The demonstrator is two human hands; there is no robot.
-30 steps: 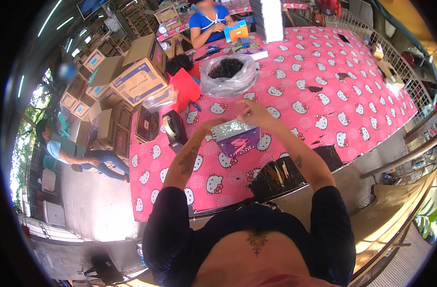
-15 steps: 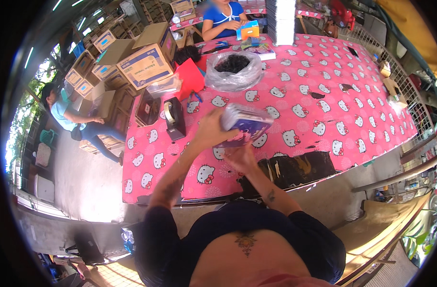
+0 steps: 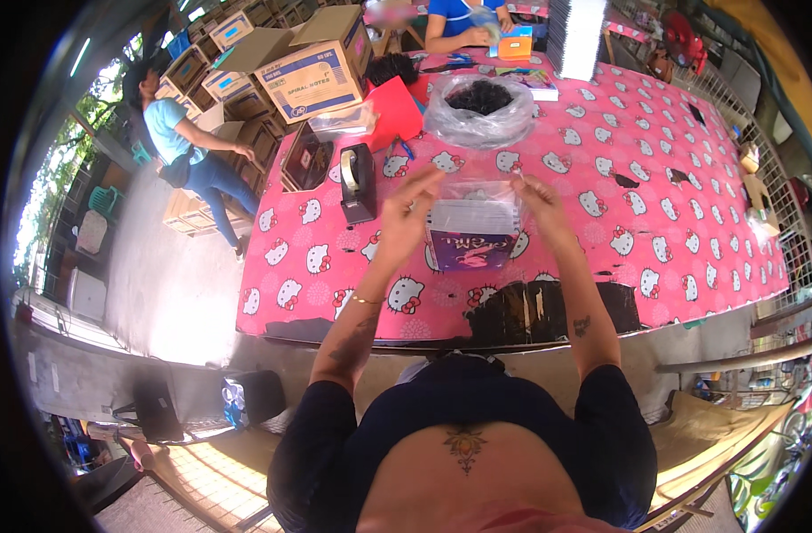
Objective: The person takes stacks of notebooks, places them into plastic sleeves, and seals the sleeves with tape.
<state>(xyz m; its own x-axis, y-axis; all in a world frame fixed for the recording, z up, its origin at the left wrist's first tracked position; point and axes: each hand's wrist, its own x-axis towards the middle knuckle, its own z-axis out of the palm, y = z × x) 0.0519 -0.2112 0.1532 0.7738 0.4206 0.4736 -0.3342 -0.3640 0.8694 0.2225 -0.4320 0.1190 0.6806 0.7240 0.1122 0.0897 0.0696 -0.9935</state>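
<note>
A small stack of purple-covered notebooks (image 3: 473, 250) rests on the pink table, its white page edges facing up inside a clear plastic bag (image 3: 477, 190). Beyond the notebooks, the loose mouth of the bag stretches between my hands. At its left corner my left hand (image 3: 411, 200) is closed, fingertips pinched at the film. My right hand (image 3: 541, 202) pinches the right corner between thumb and fingers. The film is thin and shiny, so its exact edge in the fingers is hard to make out.
Left of my hands stands a black tape dispenser (image 3: 357, 185). Farther back are a plastic bag of black coils (image 3: 479, 111), a red sheet (image 3: 394, 111), blue-handled pliers or cutters (image 3: 399, 160) and a cardboard box (image 3: 312, 80). One co-worker (image 3: 182, 147) stands at left; another (image 3: 459, 27) sits across.
My hands have set the bagged notebooks down on the table and moved apart to the bag's two corners. The co-worker at left has risen more upright. The whole view has shifted slightly.
</note>
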